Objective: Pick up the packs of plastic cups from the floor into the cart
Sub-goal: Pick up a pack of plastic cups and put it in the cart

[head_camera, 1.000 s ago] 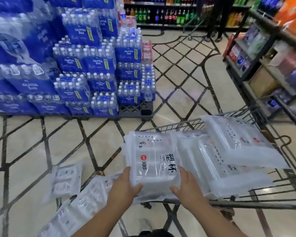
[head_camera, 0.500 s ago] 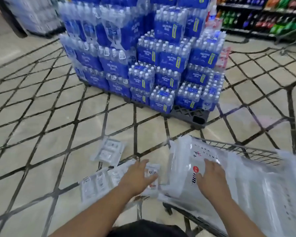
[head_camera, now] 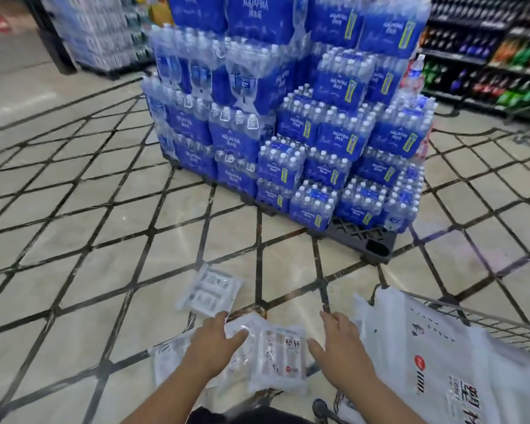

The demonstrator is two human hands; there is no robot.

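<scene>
Two bare hands reach down in front of us toward packs of plastic cups lying on the tiled floor [head_camera: 74, 270]. Our left hand [head_camera: 216, 341] rests with spread fingers on the left part of the nearest pack [head_camera: 276, 353], a clear wrapper with red and black print; its grip is loose, laid flat rather than clenched around anything. Our right hand [head_camera: 340, 347] hovers just beside the right edge of that same pack, fingers spread and released, and we cannot tell whether it touches the wrapper. A second pack [head_camera: 210, 290] lies a little farther away on the floor, apart from both hands. A third pack [head_camera: 166, 359] lies to the left, partly under our left forearm. At the lower right, the wire cart [head_camera: 484, 313] carries more packs [head_camera: 426, 347] of the same kind, stacked and leaning against its near side. One cart wheel [head_camera: 320, 407] shows near the bottom edge. Beyond the floor packs stands a tall stack of blue-wrapped water bottle cases [head_camera: 288, 117] on a dark pallet [head_camera: 364, 237]. Drink shelves [head_camera: 487, 56] line the far right, blurred.
</scene>
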